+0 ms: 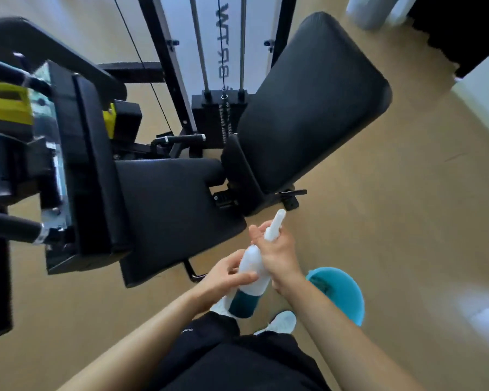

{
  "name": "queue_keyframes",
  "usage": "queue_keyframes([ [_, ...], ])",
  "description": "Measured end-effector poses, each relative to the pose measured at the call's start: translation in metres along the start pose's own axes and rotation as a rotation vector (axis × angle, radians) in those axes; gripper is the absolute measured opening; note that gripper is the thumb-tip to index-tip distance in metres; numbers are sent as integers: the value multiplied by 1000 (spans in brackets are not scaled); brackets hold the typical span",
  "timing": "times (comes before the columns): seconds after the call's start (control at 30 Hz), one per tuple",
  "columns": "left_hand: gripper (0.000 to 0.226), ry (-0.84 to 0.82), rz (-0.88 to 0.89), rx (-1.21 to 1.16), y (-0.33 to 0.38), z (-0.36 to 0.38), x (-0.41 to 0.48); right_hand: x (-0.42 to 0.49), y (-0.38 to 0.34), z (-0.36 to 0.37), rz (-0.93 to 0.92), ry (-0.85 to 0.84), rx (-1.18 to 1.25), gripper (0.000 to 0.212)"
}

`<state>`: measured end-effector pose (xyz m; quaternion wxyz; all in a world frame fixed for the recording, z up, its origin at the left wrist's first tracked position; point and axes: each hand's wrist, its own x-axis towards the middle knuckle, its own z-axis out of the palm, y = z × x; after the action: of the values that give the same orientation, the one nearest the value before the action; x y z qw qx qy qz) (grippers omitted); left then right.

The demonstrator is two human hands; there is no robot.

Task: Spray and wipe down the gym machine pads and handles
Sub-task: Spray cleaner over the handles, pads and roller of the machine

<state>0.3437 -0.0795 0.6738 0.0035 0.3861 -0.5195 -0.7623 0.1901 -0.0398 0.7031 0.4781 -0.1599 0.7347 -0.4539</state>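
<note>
I hold a white spray bottle [250, 273] with a teal lower part in front of me, its nozzle pointing up and away. My right hand [277, 252] grips the neck and trigger head. My left hand [223, 273] holds the bottle's body, thumb across it. Just beyond the bottle lies the black seat pad [170, 210] of the gym machine, and the black back pad [314, 105] rises tilted behind it. A black foam-covered handle [12, 225] sticks out at the left, with another handle [9, 71] higher up.
A teal bucket [347, 289] stands on the tan floor by my right foot. The weight stack [212, 119] with cables and guide rods stands behind the seat. A black and yellow machine frame [40, 142] fills the left side. Open floor lies to the right.
</note>
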Motion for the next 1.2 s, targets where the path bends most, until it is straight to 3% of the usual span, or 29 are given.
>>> queue_keyframes([
  [0.13,64,110,38,55,-4,-21,-5,8,-21,41,96,33,-34,27],
  [0.23,62,79,83,-27,-5,-45,-7,16,-32,52,52,-187,-20,29],
  [0.37,61,-76,47,-242,1,-66,-9,33,-50,44,40,-612,188,40],
  [0.5,62,-380,-52,-470,5,-69,-1,51,-64,46,140,-770,276,41],
  [0.6,76,-438,-52,-593,3,-65,14,66,-68,55,168,-678,290,28],
  [0.73,85,-244,-115,-659,-3,-59,30,100,-60,50,300,-457,289,26],
  [0.8,83,-76,-163,-600,-9,-57,37,118,-56,41,346,-355,277,28],
  [0.93,59,127,-142,-296,-12,-44,45,158,-52,23,338,-206,235,30],
  [1.07,55,249,-143,-303,-12,-25,57,180,-35,15,343,-287,202,24],
  [1.2,64,262,-196,-460,-17,-13,66,190,-10,21,386,-430,164,61],
])
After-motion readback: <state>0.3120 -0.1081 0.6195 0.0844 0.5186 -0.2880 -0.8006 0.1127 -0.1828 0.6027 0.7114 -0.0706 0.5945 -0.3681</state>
